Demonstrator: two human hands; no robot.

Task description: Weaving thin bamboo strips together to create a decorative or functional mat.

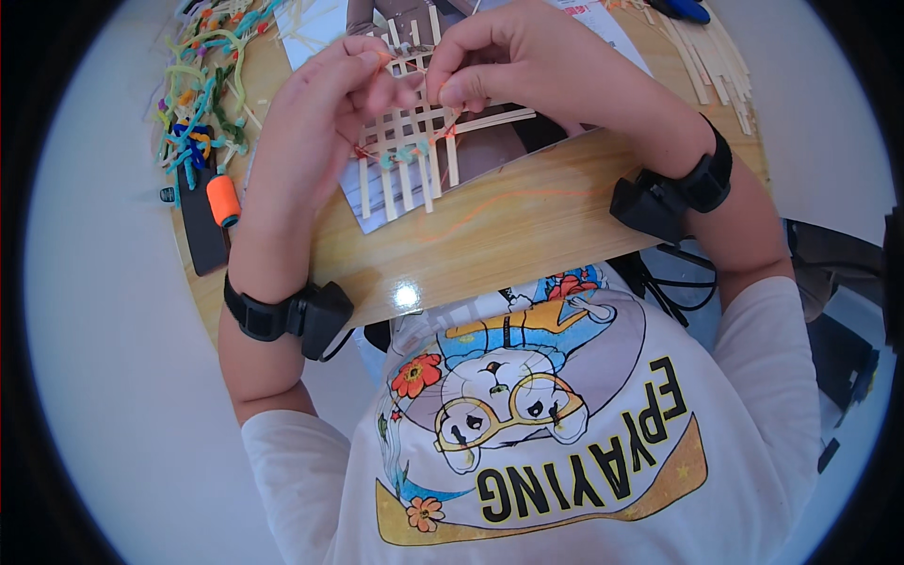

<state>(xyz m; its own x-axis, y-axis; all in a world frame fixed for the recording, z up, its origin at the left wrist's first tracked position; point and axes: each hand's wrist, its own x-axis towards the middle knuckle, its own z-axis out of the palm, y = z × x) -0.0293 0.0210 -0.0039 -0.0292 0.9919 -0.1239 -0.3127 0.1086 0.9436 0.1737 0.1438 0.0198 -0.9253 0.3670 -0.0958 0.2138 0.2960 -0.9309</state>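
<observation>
Both hands, left and right, above the strip lattice, seemingly in pinches on orange thread

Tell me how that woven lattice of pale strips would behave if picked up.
The woven lattice would probably feel light for its size, since its strips look thin, with open gaps between them. It may be fairly stiff, as the strips run straight. The long ends sticking out past the weave could catch on things.
</observation>
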